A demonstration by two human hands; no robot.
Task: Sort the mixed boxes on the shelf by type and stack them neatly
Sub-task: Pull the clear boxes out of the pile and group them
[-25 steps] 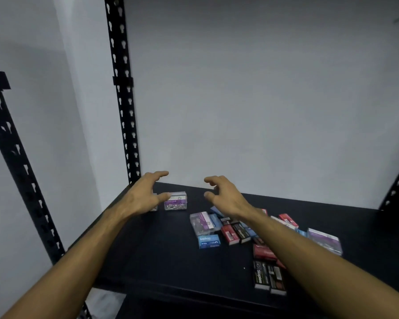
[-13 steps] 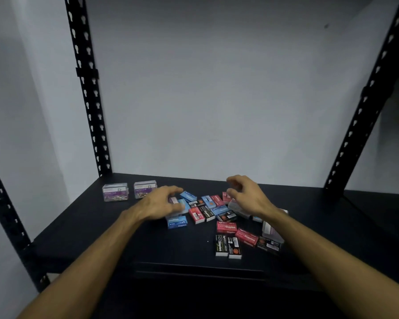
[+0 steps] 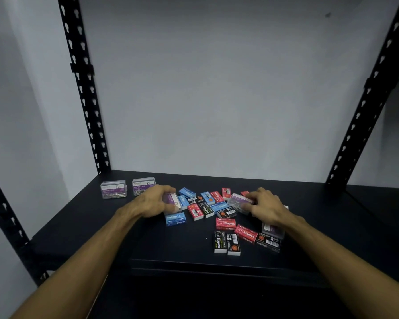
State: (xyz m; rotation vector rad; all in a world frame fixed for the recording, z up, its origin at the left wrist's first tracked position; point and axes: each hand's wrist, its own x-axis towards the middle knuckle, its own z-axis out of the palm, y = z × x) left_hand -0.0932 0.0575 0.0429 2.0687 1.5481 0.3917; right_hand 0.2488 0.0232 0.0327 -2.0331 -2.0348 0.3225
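1. Left hand (image 3: 156, 201): fingers curled down over a clear paper-clip box with a purple label (image 3: 172, 201) at the left edge of the loose pile (image 3: 217, 210). The grip appears to be closing; the fingertips are hidden behind the box, so I cannot tell whether it is firmly pinched.
2. Right hand (image 3: 264, 207): thumb and fingers pinch a second clear paper-clip box (image 3: 238, 202) at the right of the pile; it sits tilted, one end raised over the small boxes beneath.
3. The pile lies mid-shelf: blue staple boxes (image 3: 175, 219), red staple boxes (image 3: 225, 223) and black staple boxes (image 3: 219, 242), touching and overlapping at mixed angles. Another clear box (image 3: 272, 230) lies under the right wrist.
4. Two sorted paper-clip boxes (image 3: 128, 188) stand side by side left of the pile, near the rear post (image 3: 85, 88). Judged progress: early; only this type is begun.
5. Risks, as judgement:
   - Lifting either clear box may drag or flip the staple boxes leaning on it.
   - The smooth, clip-filled plastic may slip from a shallow pinch, and a lid could spring.
   - The right forearm passes over boxes near the front edge of the shelf (image 3: 194, 263); a sweep could knock them off.
   - Setting down hard beside the sorted pair may shove them apart.
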